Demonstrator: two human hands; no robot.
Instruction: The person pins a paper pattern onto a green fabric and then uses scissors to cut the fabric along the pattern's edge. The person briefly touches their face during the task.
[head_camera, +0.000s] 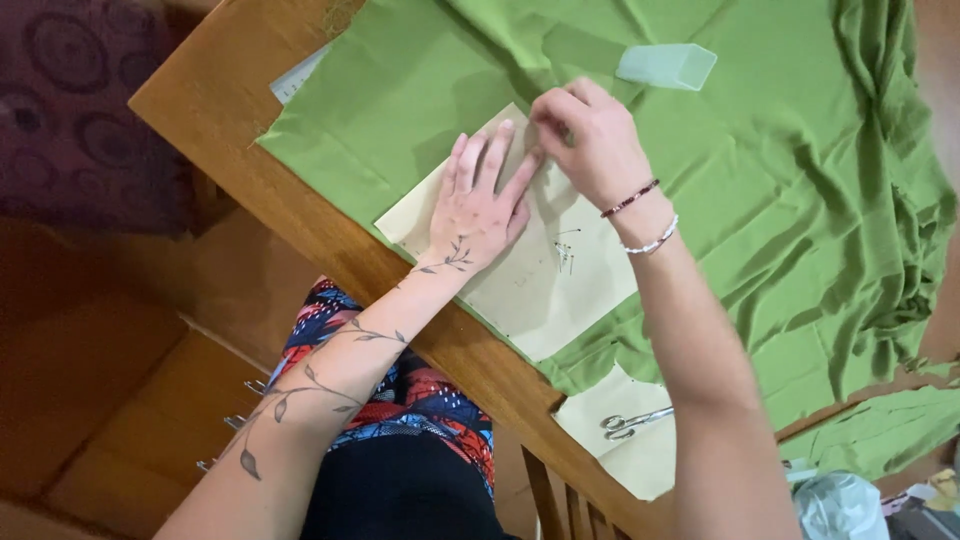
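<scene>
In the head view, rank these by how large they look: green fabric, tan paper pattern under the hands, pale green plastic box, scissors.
1. green fabric
2. tan paper pattern
3. and 4. pale green plastic box and scissors: they look about alike, so I leave them unranked.

The right hand hides its own fingertips against the paper pattern.

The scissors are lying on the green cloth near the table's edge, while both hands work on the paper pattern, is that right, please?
Not quite: the head view shows the scissors lying on a separate sheet of pale paper, not on the green cloth. Both the left hand and right hand do work on the paper pattern.
</scene>
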